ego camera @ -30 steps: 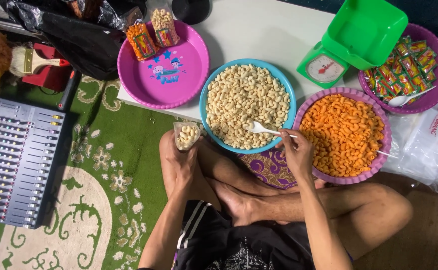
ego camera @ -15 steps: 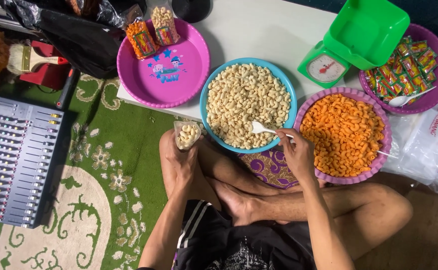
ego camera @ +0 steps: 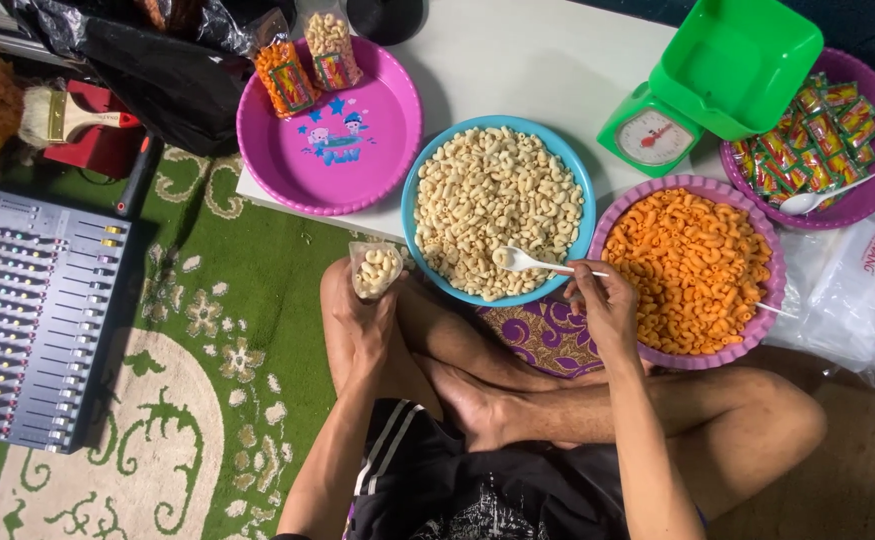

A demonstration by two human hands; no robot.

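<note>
My left hand point(ego camera: 362, 322) holds a small clear plastic bag point(ego camera: 373, 269) partly filled with pale curled snacks, resting above my left knee. My right hand point(ego camera: 602, 308) grips the handle of a white plastic spoon point(ego camera: 522, 262). The spoon's bowl lies on the pale snacks in the blue bowl point(ego camera: 497, 125). To the right of that hand stands a purple bowl point(ego camera: 697, 358) heaped with orange curled snacks, a thin white stick poking out at its right edge.
A pink tray point(ego camera: 332, 185) holds two filled snack packs point(ego camera: 307, 62). A green kitchen scale point(ego camera: 712, 85) and a purple bowl of small sachets point(ego camera: 827, 125) with a white spoon sit at the right. An audio mixer point(ego camera: 32, 315) lies on the green rug point(ego camera: 247, 300). Clear bags point(ego camera: 862, 300) lie far right.
My right hand has slid slightly right and down with the spoon, whose bowl stays in the pale snacks. The left hand and its bag have not moved.
</note>
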